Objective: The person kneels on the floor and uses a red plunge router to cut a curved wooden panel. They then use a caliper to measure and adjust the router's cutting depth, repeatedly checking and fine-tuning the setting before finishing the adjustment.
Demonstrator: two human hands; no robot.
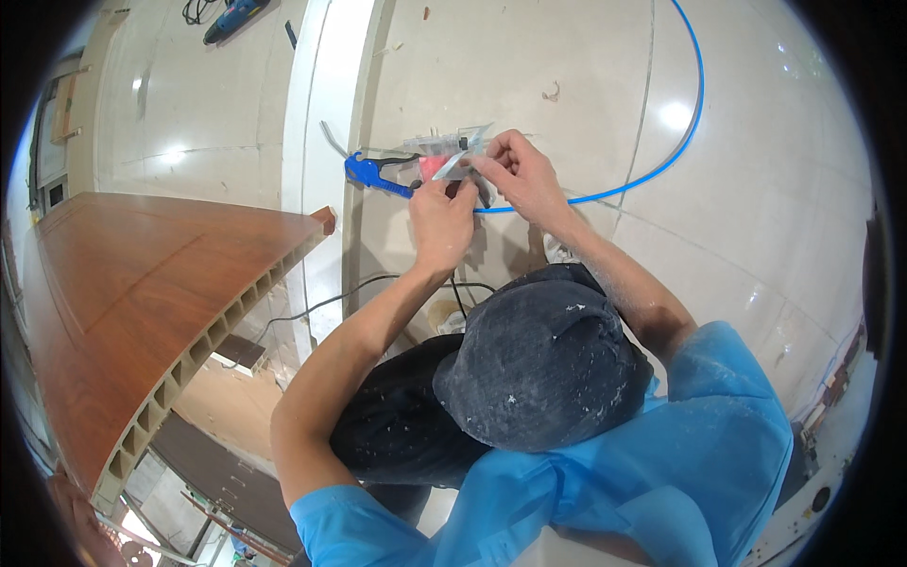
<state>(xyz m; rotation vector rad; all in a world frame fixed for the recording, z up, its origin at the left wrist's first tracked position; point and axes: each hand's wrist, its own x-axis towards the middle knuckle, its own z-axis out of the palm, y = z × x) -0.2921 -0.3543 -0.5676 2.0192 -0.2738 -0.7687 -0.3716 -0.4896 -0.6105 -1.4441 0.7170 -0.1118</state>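
Observation:
My left hand [442,222] is closed at the near side of a small clear plastic packet [455,163], its fingertips pinching the edge. Above and right of it, my right hand [521,180] has its fingers curled with thumb and forefinger together at the packet's right side. A pink piece [433,168] shows by the packet, close to a clear plastic case [430,145]. What lies under my fingers is partly hidden. Just left of my left hand, a blue air blow gun [364,170] with a metal nozzle lies on the tiles.
A blue hose [701,85] loops across the tiled floor on the right. Left of a white sill [326,123] lies a brown panelled door [161,283] with a hollow-core edge. A blue power tool [236,19] rests at the far left. A black cable [321,302] crosses the sill.

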